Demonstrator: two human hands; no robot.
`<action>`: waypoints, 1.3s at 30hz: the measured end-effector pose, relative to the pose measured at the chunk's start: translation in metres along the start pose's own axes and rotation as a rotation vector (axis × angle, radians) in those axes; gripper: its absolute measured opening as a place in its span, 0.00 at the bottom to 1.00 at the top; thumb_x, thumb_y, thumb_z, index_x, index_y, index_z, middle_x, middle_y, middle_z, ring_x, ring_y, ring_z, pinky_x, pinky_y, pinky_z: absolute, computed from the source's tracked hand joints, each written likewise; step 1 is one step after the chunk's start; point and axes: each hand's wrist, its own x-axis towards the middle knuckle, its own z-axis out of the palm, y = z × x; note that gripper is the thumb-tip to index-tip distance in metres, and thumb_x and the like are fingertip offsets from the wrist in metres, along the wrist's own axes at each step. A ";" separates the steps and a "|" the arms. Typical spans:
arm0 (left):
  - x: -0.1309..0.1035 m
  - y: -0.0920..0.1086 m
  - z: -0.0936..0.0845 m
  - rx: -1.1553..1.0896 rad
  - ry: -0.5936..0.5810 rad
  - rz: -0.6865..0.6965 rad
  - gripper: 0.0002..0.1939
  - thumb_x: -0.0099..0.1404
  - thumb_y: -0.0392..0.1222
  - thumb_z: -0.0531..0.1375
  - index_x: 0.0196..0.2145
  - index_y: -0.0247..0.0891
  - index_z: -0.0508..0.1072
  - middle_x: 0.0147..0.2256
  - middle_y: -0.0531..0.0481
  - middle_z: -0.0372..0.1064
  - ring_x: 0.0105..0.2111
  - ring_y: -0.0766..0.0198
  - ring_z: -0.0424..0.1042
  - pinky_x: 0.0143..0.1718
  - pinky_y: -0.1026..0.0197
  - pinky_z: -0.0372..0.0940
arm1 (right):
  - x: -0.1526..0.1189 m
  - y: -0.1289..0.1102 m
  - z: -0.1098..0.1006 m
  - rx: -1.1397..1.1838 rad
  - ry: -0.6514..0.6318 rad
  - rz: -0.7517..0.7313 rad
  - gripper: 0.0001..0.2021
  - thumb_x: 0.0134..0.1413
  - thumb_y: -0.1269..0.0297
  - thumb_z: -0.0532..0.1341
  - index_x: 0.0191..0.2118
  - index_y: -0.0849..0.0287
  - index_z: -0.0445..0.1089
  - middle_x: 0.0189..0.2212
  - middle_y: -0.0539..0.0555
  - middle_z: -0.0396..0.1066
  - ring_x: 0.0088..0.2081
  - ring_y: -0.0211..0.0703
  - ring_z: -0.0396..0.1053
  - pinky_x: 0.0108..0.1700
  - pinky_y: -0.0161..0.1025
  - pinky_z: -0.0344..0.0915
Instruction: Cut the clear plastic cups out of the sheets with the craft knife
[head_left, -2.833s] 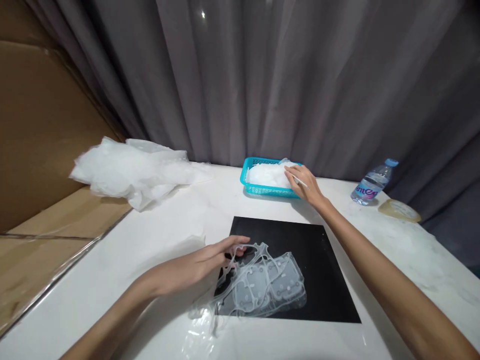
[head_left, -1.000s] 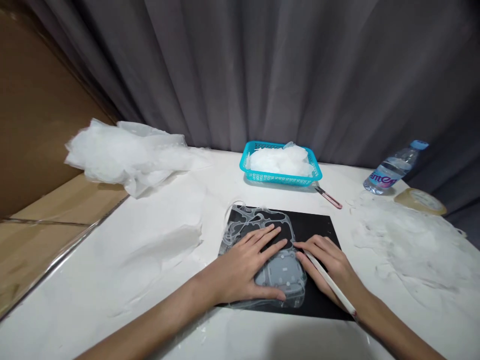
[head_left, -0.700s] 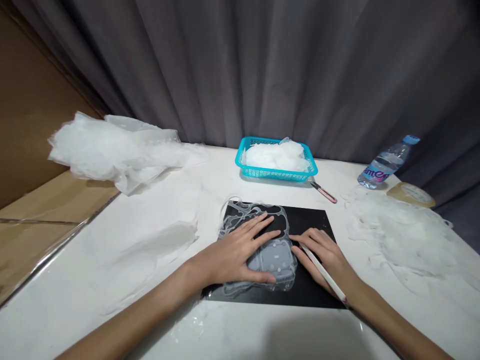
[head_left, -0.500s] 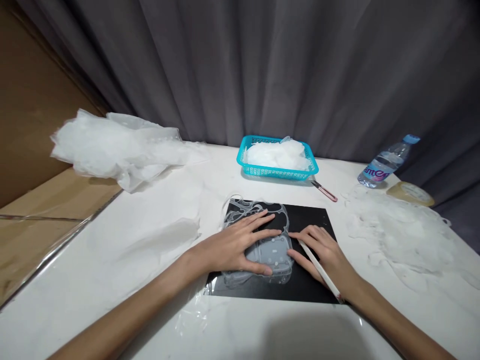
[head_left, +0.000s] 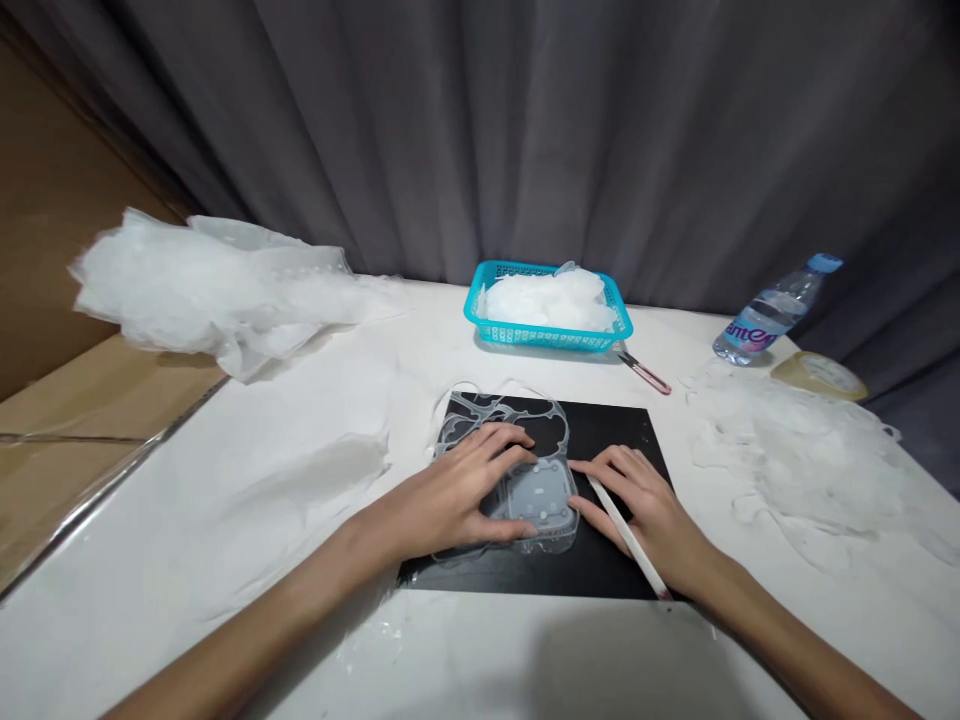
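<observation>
A translucent sheet piece (head_left: 541,492) with a rounded square panel and curling strips at its top lies on a black board (head_left: 611,430). My left hand (head_left: 469,490) rests on its left part, fingers apart and slightly bent, holding nothing. At the right edge of the piece, my right hand (head_left: 645,510) touches it with thumb and index fingertips. A slim white stick-like tool (head_left: 630,538) is held in that hand, slanting under the palm from the index finger toward the wrist.
Behind the board stands a blue basket (head_left: 551,340) of white material, with pink-handled snips (head_left: 646,374) beside it. A bottle (head_left: 772,315), tape roll (head_left: 819,375) and translucent scraps (head_left: 817,460) lie right. White sheets (head_left: 210,290) are heaped at back left.
My left hand's fingers have drawn in and bent more, uncovering more of the panel. My right hand stays at the piece's right edge. The whole view has shifted slightly.
</observation>
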 end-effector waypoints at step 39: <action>0.005 0.010 0.010 -0.169 -0.053 -0.048 0.13 0.76 0.48 0.60 0.55 0.50 0.77 0.68 0.48 0.62 0.66 0.49 0.66 0.65 0.46 0.64 | 0.018 -0.008 -0.025 0.315 -0.306 -0.096 0.11 0.72 0.65 0.59 0.54 0.51 0.75 0.46 0.55 0.76 0.50 0.45 0.72 0.53 0.44 0.71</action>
